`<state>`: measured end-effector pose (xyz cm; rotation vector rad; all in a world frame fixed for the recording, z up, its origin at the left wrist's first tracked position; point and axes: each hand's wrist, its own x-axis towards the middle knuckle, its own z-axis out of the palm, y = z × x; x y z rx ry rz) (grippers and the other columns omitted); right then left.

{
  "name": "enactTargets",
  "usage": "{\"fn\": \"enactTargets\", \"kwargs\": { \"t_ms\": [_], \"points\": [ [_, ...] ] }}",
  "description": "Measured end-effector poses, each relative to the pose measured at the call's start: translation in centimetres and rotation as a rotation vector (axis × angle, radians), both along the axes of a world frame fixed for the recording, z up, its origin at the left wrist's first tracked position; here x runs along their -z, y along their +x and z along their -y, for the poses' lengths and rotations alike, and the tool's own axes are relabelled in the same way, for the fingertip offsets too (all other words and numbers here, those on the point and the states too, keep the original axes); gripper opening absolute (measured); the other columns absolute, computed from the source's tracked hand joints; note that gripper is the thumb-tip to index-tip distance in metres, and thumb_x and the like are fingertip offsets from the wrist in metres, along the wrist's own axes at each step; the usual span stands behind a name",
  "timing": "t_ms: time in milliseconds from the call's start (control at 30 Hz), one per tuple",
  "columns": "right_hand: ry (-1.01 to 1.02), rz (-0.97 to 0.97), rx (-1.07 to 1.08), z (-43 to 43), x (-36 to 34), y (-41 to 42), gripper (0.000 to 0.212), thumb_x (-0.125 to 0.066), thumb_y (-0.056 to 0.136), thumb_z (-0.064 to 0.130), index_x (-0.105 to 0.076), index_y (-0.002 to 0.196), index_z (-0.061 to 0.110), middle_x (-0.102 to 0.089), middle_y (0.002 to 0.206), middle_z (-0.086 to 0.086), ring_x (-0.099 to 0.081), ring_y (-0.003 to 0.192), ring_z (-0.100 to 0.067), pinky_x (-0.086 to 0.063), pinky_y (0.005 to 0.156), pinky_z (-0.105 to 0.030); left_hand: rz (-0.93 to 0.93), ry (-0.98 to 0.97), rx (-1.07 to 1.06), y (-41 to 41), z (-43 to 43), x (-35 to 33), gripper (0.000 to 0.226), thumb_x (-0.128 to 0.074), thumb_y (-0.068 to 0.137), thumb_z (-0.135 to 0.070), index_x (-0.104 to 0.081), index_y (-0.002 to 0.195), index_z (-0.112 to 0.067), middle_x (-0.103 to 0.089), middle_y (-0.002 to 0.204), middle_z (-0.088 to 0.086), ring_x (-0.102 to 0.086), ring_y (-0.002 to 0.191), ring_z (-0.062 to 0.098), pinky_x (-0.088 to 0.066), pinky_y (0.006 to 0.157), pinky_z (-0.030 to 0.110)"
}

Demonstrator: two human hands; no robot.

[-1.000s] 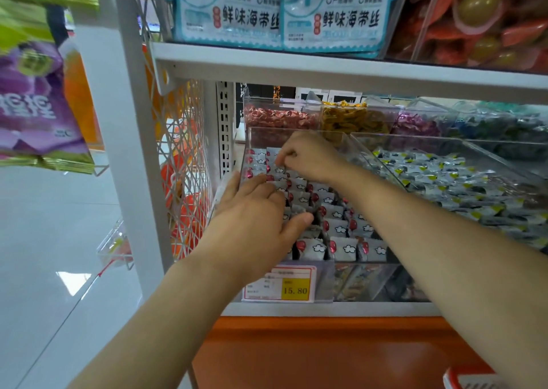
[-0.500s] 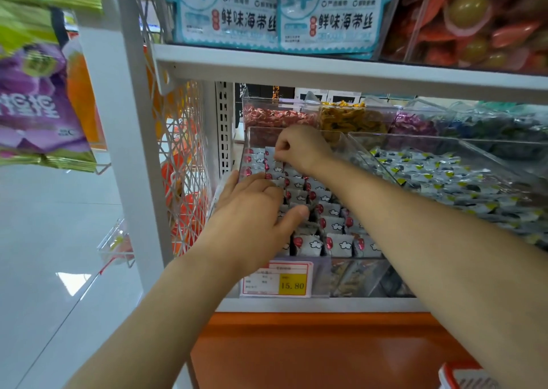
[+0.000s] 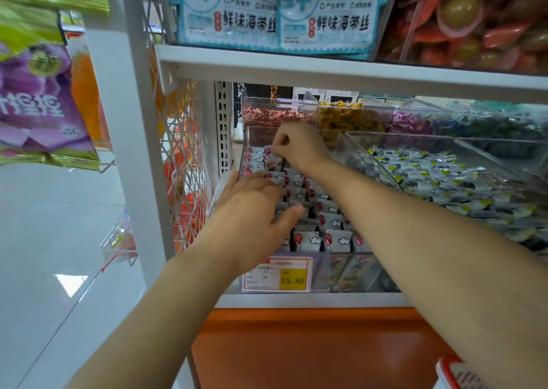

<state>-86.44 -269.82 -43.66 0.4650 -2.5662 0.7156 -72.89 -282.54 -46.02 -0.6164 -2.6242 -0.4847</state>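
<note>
Readable stuff from my feed: both top-shelf packets (image 3: 231, 18) (image 3: 329, 18) say "鲜味海带丝", with a big "鲜" in a circle above it. The price tag (image 3: 277, 274) on the bin (image 3: 350, 270) front shows "15.80" on yellow, and its small print is too tiny. The purple bag (image 3: 38, 101) has big white characters I can't make out. Print on the candies (image 3: 308, 240) is too small to read.

Both bare forearms reach forward: the left hand (image 3: 255, 219) lies palm down, fingers straight, thumb spread, by the left edge of the bin (image 3: 258, 136); the right hand (image 3: 299, 148), farther in, curls its fingers, pinching a packet (image 3: 268, 151)
</note>
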Motion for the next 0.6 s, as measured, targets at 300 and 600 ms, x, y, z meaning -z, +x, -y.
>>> {"fn": "enactTargets", "kwargs": {
  "t_ms": [300, 600],
  "points": [
    [-0.557, -0.131, -0.003, -2.8, -2.6, 7.4, 0.020, -0.053, 0.094, 0.011, -0.047, 0.077, 0.020, -0.059, 0.089, -0.007, -0.065, 0.076, -0.017, -0.055, 0.061, -0.029, -0.242, 0.229, -0.137, 1.0, 1.0, -0.9, 0.033, -0.050, 0.094, -0.026, -0.060, 0.121, -0.012, -0.057, 0.129, 0.003, -0.046, 0.121, 0.022, -0.029, 0.103, 0.032],
    [-1.245, 0.182, -0.215, -5.3, -0.1, 16.5, 0.008, -0.050, 0.094, 0.006, -0.055, 0.088, 0.002, -0.059, 0.084, -0.016, -0.065, 0.060, -0.014, -0.054, 0.055, -0.022, 0.241, 0.774, 0.034, 3.5, -0.1, -1.3, 0.022, -0.046, 0.096, -0.025, -0.061, 0.105, -0.012, -0.066, 0.085, 0.005, -0.064, 0.066, 0.005, -0.048, 0.051, 0.013]
  ]
}}
